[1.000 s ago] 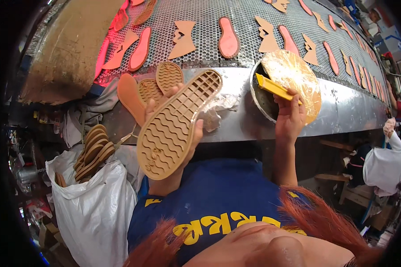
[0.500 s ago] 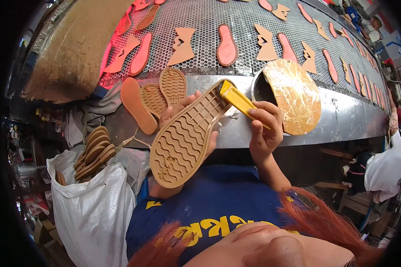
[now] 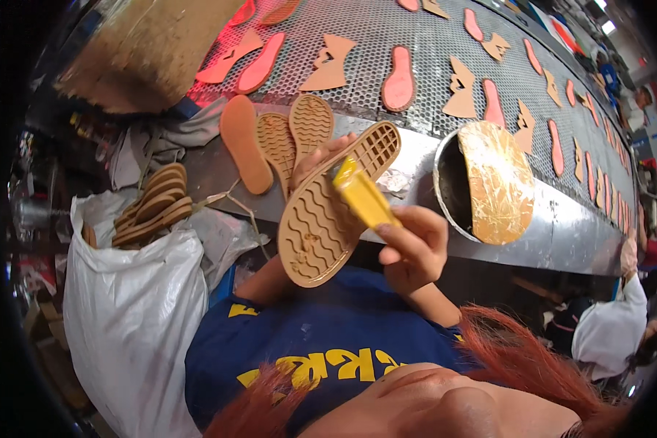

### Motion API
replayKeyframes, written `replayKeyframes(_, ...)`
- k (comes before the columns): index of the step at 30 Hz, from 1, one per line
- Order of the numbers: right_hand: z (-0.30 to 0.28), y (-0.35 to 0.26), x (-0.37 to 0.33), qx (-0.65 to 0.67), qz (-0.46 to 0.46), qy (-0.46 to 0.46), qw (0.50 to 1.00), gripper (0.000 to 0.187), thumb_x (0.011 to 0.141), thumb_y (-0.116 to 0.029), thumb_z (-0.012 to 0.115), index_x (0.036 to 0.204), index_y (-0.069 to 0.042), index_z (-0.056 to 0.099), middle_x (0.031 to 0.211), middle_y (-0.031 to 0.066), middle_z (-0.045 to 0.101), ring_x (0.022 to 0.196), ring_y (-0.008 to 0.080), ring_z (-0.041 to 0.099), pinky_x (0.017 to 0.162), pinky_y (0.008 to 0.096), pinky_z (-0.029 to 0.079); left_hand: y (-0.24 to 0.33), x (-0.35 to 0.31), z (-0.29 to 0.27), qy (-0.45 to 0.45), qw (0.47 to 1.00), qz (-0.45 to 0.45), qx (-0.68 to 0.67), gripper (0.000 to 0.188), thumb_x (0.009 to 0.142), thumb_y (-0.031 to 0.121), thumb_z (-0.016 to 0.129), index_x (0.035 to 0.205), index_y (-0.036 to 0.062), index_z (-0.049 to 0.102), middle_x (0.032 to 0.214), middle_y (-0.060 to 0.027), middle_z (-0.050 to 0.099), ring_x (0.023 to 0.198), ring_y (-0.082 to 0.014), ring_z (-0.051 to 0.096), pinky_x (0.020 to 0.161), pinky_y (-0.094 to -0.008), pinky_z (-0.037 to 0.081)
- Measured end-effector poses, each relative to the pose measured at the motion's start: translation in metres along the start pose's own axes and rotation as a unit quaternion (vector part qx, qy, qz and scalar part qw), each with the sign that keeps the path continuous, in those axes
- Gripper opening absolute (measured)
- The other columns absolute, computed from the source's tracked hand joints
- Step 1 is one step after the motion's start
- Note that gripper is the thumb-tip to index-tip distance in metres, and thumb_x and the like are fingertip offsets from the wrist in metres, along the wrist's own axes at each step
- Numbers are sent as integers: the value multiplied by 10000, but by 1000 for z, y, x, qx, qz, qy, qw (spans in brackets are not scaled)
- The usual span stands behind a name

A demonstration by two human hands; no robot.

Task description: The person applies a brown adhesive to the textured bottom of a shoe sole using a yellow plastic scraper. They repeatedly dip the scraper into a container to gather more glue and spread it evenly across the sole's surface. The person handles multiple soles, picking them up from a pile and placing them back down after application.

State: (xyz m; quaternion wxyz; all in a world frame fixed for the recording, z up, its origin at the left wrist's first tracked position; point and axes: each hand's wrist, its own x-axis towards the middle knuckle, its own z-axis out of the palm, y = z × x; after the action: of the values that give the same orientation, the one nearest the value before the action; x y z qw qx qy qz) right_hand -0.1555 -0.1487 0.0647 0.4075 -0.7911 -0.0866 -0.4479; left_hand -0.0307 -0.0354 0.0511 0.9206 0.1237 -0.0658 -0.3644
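At frame centre, left hand [image 3: 310, 164] grips a tan rubber shoe sole [image 3: 328, 212] from behind, tread facing up, while right hand [image 3: 415, 247] clenches a yellow brush [image 3: 365, 196] laid on it, just left of the glue pot [image 3: 482, 182] on the metal worktop [image 3: 562, 233].

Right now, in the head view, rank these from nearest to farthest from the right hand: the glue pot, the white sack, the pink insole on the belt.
From the right hand:
1. Glue pot, just up and right on the metal ledge.
2. Pink insole, farther up on the perforated belt.
3. White sack, far to the left, below the ledge.
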Motion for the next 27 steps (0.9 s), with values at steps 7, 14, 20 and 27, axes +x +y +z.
replayKeyframes(7, 5, -16, 6, 58, 0, -32, 998, 368, 793, -335, 717, 990, -25, 699, 1055, 174, 552, 886, 235, 597, 771, 292, 510, -2, -5, 28, 95, 955, 74, 270, 408, 875, 119, 581, 1246, -9, 472, 1266, -162, 541, 1074, -253, 603, 919, -347, 516)
replayKeyframes(14, 0, -26, 13, 97, -31, -92, 991, 360, 817, -347, 703, 995, -34, 690, 1094, 182, 540, 951, 241, 589, 803, 290, 517, -10, -5, -2, -89, 784, 212, 577, 767, 655, -25, 741, 1319, 36, 362, 1239, -115, 489, 1158, -194, 505, 973, -300, 438)
replayKeyframes(20, 3, -25, 16, 59, -66, -91, 992, 418, 896, -422, 582, 949, -16, 662, 1053, 190, 530, 877, 212, 580, 731, 281, 509, -26, -4, -24, -167, 938, 118, 280, 825, 702, -53, 725, 1381, 106, 286, 1285, -141, 446, 1226, -238, 452, 1030, -365, 419)
replayKeyframes(27, -2, -22, 19, 81, -50, -98, 991, 431, 909, -426, 558, 958, -6, 643, 1063, 198, 518, 943, 251, 588, 816, 325, 514, -26, -1, -23, -177, 974, 32, 141, 652, 790, -3, 674, 1354, 92, 362, 1273, -164, 461, 1275, -279, 416, 1065, -442, 393)
